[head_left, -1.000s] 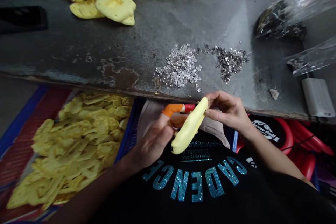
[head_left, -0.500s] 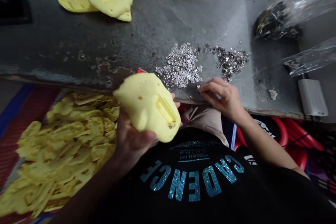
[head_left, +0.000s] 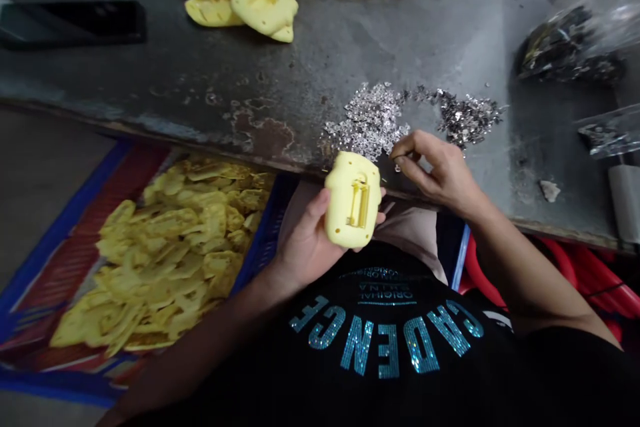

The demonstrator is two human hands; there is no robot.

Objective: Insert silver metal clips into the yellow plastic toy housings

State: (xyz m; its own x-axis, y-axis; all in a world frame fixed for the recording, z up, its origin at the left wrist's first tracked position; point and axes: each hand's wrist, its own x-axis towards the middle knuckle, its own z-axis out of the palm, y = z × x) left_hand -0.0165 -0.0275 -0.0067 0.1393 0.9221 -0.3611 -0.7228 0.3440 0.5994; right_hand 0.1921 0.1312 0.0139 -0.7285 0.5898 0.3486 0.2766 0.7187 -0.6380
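My left hand is closed round a yellow plastic shell, holding it at the table's front edge. The shell's outer face is turned up and shows a recessed battery compartment with metal-coloured parts in it. At the table edge, just right of the shell, my right hand pinches a small, thin, dark metal piece between thumb and forefinger; its shape is mostly hidden. Close beyond my fingers lies a pile of small silver metal plates. A darker pile of small metal pieces is to its right.
More yellow shells lie along the back of the grey table. A black phone is at the left. Plastic bags of metal pieces stand right. Below left, a blue-and-red crate holds many yellow shells.
The yellow shell has turned in my left hand, so its compartment now faces me more squarely. My right hand stays pinched near the silver pile. The whole view has shifted.
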